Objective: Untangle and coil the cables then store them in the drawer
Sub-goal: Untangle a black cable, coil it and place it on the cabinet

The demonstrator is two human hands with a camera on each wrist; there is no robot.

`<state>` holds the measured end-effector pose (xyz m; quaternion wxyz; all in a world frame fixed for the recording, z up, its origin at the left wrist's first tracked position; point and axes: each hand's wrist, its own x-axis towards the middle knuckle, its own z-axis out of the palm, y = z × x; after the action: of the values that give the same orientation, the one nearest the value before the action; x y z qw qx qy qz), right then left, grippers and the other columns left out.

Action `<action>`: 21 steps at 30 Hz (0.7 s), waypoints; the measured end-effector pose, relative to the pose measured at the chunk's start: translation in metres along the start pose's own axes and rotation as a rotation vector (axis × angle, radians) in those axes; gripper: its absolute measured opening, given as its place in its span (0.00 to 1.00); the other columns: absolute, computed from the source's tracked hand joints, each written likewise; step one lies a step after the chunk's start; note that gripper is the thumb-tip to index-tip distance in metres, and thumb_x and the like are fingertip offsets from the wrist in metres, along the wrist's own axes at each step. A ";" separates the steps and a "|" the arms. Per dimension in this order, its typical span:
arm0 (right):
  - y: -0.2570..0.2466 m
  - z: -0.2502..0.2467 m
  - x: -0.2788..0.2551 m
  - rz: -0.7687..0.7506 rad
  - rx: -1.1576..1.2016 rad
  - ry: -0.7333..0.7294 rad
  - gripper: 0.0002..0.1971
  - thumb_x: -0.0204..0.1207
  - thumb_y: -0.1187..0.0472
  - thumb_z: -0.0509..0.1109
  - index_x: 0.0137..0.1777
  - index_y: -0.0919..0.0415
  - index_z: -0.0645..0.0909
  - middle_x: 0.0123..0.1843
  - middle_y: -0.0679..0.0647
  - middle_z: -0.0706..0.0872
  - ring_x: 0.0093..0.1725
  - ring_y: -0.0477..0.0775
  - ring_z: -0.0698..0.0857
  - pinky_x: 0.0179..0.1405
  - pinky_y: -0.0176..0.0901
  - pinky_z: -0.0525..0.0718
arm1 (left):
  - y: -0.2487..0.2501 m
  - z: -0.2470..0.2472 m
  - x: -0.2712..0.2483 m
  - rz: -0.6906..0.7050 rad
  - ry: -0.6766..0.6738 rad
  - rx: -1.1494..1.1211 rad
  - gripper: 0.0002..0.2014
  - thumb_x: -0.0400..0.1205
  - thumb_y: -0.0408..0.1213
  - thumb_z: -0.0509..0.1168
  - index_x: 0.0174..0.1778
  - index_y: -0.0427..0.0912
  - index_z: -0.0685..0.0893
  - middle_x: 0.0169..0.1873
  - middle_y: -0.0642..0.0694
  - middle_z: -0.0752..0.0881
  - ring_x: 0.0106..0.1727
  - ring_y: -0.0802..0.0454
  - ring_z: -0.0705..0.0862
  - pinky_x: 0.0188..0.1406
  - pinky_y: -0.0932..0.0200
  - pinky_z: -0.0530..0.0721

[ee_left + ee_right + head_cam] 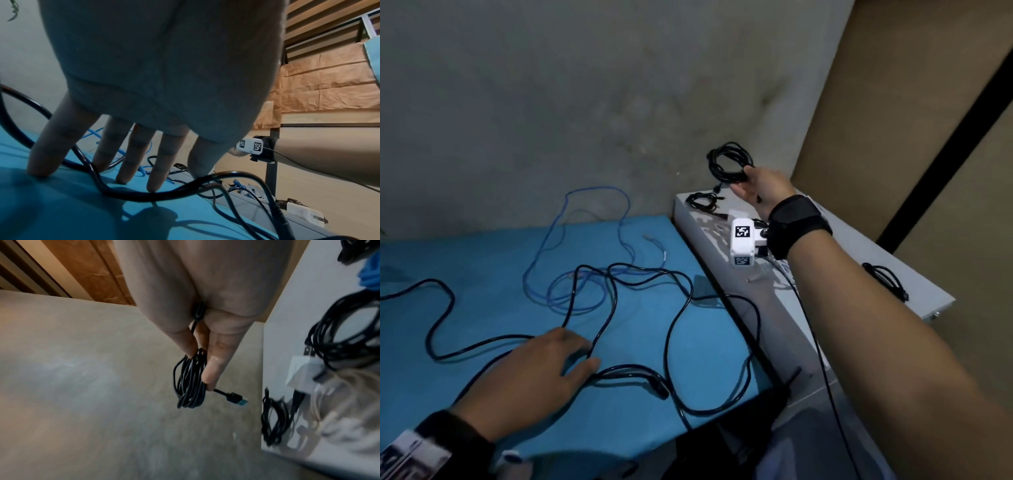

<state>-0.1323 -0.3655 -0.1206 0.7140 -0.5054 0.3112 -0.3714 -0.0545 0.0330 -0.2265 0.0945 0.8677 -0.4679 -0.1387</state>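
Our right hand (760,186) pinches the coiled black cable (729,162) above the open white drawer (914,274). Our left hand (544,363) rests flat, fingers spread, on the loose black cable (674,329) (light, limp, springy). Grip it near the plug (659,389).

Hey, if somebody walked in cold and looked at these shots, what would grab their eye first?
Most likely the long black cable sprawled in loops over the blue table top, crossing a loose light blue cable, with the left hand spread flat on it. Next, the right hand pinching a coiled black USB cable above the white drawer to the right, where smaller coils already lie.
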 end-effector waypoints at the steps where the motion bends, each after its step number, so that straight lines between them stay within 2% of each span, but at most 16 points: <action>1: -0.002 -0.007 0.016 0.011 -0.020 0.038 0.04 0.87 0.72 0.63 0.51 0.71 0.79 0.51 0.66 0.87 0.43 0.57 0.88 0.36 0.44 0.92 | 0.000 0.001 0.001 -0.004 0.005 0.001 0.17 0.84 0.66 0.54 0.64 0.65 0.78 0.59 0.64 0.76 0.59 0.64 0.78 0.62 0.62 0.76; 3: -0.002 -0.015 0.041 0.033 -0.027 0.096 0.07 0.87 0.72 0.62 0.47 0.69 0.78 0.54 0.68 0.85 0.42 0.58 0.88 0.28 0.41 0.89 | -0.004 0.002 0.002 -0.007 0.003 -0.015 0.20 0.79 0.72 0.50 0.60 0.69 0.75 0.60 0.66 0.75 0.59 0.65 0.78 0.62 0.62 0.77; 4: 0.001 -0.018 0.054 0.061 -0.013 0.118 0.08 0.88 0.72 0.61 0.46 0.70 0.77 0.55 0.69 0.85 0.42 0.59 0.88 0.27 0.42 0.89 | -0.006 0.003 0.003 -0.009 -0.008 -0.028 0.25 0.74 0.78 0.46 0.59 0.72 0.73 0.60 0.67 0.75 0.59 0.66 0.78 0.63 0.61 0.78; 5: 0.004 -0.020 0.066 0.101 0.022 0.143 0.08 0.89 0.71 0.59 0.49 0.71 0.78 0.57 0.69 0.84 0.44 0.60 0.88 0.29 0.42 0.90 | -0.009 0.005 0.004 -0.014 -0.019 -0.031 0.32 0.68 0.84 0.39 0.57 0.74 0.72 0.61 0.69 0.74 0.60 0.67 0.78 0.64 0.61 0.78; 7: 0.012 -0.023 0.089 0.179 0.051 0.180 0.10 0.90 0.70 0.57 0.62 0.74 0.79 0.61 0.68 0.85 0.50 0.63 0.89 0.48 0.46 0.92 | -0.013 0.008 0.008 -0.025 -0.020 -0.013 0.44 0.55 0.89 0.23 0.55 0.76 0.68 0.62 0.71 0.71 0.63 0.68 0.76 0.66 0.62 0.77; 8: 0.017 -0.026 0.102 0.194 0.034 0.187 0.12 0.89 0.70 0.58 0.66 0.75 0.78 0.62 0.69 0.86 0.47 0.63 0.90 0.52 0.50 0.91 | -0.014 0.008 0.009 -0.027 -0.016 -0.007 0.46 0.52 0.88 0.19 0.54 0.77 0.66 0.62 0.72 0.70 0.64 0.68 0.75 0.66 0.63 0.76; 9: 0.021 -0.027 0.110 0.195 -0.026 0.196 0.11 0.89 0.70 0.59 0.64 0.74 0.79 0.62 0.69 0.87 0.41 0.62 0.90 0.50 0.50 0.91 | -0.013 0.007 0.009 -0.030 -0.009 -0.005 0.46 0.50 0.87 0.16 0.53 0.78 0.65 0.63 0.72 0.69 0.64 0.69 0.74 0.65 0.64 0.76; 11: 0.025 -0.029 0.113 0.197 -0.160 0.211 0.08 0.88 0.70 0.60 0.52 0.72 0.79 0.58 0.68 0.87 0.31 0.59 0.88 0.30 0.45 0.90 | -0.010 0.005 0.010 -0.032 -0.002 0.006 0.47 0.47 0.87 0.15 0.51 0.79 0.64 0.63 0.72 0.68 0.63 0.69 0.72 0.60 0.66 0.73; 12: 0.027 -0.032 0.110 0.188 -0.237 0.213 0.07 0.89 0.70 0.60 0.51 0.70 0.79 0.57 0.66 0.86 0.31 0.57 0.88 0.23 0.42 0.88 | -0.009 0.004 0.010 -0.036 -0.008 0.019 0.48 0.45 0.86 0.14 0.50 0.79 0.64 0.63 0.72 0.66 0.63 0.70 0.70 0.59 0.67 0.70; 13: 0.028 -0.034 0.108 0.171 -0.294 0.189 0.06 0.89 0.68 0.59 0.56 0.68 0.77 0.57 0.64 0.84 0.37 0.55 0.89 0.22 0.39 0.87 | -0.008 0.003 0.010 -0.039 -0.013 0.028 0.48 0.43 0.86 0.13 0.50 0.79 0.63 0.63 0.72 0.65 0.63 0.70 0.68 0.59 0.68 0.69; 15: 0.036 -0.044 0.111 0.134 -0.479 0.111 0.10 0.89 0.62 0.61 0.66 0.64 0.74 0.54 0.57 0.89 0.53 0.58 0.88 0.33 0.38 0.89 | -0.007 0.002 0.012 -0.038 -0.024 0.039 0.49 0.41 0.85 0.11 0.50 0.80 0.61 0.63 0.72 0.64 0.63 0.71 0.67 0.59 0.68 0.67; 16: 0.039 -0.048 0.113 0.152 -0.629 0.082 0.14 0.88 0.57 0.64 0.66 0.65 0.78 0.48 0.56 0.92 0.55 0.61 0.88 0.38 0.40 0.88 | -0.007 0.001 0.012 -0.037 -0.028 0.044 0.49 0.40 0.85 0.11 0.49 0.81 0.61 0.63 0.73 0.63 0.63 0.71 0.66 0.60 0.68 0.67; 17: 0.040 -0.054 0.114 0.148 -0.753 0.103 0.18 0.85 0.50 0.67 0.62 0.66 0.82 0.45 0.58 0.92 0.54 0.63 0.88 0.42 0.42 0.85 | -0.007 0.001 0.013 -0.037 -0.033 0.051 0.49 0.39 0.85 0.11 0.49 0.81 0.61 0.63 0.73 0.63 0.63 0.71 0.66 0.61 0.68 0.67; 19: 0.045 -0.059 0.111 0.046 -1.103 0.121 0.23 0.82 0.42 0.70 0.54 0.65 0.86 0.47 0.62 0.89 0.48 0.64 0.85 0.45 0.44 0.79 | -0.008 0.001 0.013 -0.038 -0.038 0.059 0.49 0.39 0.85 0.11 0.49 0.82 0.60 0.62 0.73 0.62 0.63 0.70 0.65 0.63 0.68 0.69; 21: 0.042 -0.061 0.107 -0.030 -1.251 0.051 0.24 0.82 0.42 0.71 0.55 0.67 0.87 0.46 0.61 0.86 0.45 0.61 0.81 0.45 0.42 0.76 | -0.008 0.002 0.014 -0.038 -0.040 0.065 0.49 0.38 0.85 0.10 0.48 0.82 0.60 0.61 0.73 0.62 0.63 0.70 0.65 0.65 0.67 0.69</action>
<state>-0.1163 -0.4767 -0.1856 0.2699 -0.8230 0.4796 -0.1411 -0.0414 0.0258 -0.2330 0.0539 0.8762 -0.4573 -0.1426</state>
